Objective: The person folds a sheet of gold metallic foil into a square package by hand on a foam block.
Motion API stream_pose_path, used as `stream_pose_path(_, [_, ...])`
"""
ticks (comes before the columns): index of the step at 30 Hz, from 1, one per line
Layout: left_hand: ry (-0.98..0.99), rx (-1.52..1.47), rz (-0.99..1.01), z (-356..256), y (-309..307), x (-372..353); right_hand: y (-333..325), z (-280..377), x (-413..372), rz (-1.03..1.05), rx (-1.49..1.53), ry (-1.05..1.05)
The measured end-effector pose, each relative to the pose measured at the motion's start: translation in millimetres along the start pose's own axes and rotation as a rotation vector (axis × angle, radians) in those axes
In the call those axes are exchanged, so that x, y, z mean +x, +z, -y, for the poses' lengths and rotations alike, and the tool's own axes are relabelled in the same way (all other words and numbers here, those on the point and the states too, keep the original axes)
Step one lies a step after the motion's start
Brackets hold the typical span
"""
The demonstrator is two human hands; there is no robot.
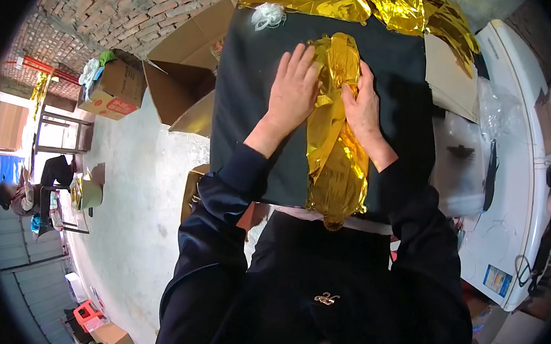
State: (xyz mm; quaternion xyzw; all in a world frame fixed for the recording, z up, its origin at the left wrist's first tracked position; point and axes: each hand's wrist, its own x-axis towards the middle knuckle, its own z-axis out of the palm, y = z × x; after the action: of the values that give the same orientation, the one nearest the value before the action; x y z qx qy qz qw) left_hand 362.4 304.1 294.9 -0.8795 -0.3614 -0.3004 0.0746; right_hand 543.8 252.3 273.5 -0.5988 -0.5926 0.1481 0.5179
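A long gold foil piece (337, 157) lies lengthwise on a black-covered table (245, 99), its lower end reaching the near edge. My left hand (294, 84) rests along the foil's left side, fingers stretched out and pointing forward. On the right side, my right hand (363, 111) grips the foil, thumb on top and fingers along its edge. More gold foil (326, 0) lies crumpled across the table's far edge. A small bundle of white string (268, 17) sits at the far left corner.
Open cardboard boxes (182, 89) stand left of the table. Clear plastic bags (458, 162) and a white appliance (507, 188) are on the right. At the far left a seated person (21, 198) is near a stool. Brick wall (127, 8) rises beyond.
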Motion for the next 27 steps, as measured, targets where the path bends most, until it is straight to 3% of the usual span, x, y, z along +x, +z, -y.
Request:
stream_pose_path(11, [0.01, 0.152, 0.16, -15.2, 2.4, -19.3, 0.1, 0.1, -0.4, -0.032, -0.044, -0.051])
stream_pose_path(19, [0.076, 0.128, 0.267, -32.4, -13.1, -35.5, -2.3, 6.5, -0.9, 0.043, 0.033, 0.093])
stream_pose_path(22, [0.093, 0.079, 0.29, -38.9, -19.6, -41.7, 2.0, -0.2, -1.1, -0.032, -0.076, -0.011])
stream_pose_path(27, [0.11, 0.021, 0.329, -53.1, -35.0, -55.8, 3.0, -2.1, -1.6, -0.029, -0.074, -0.003])
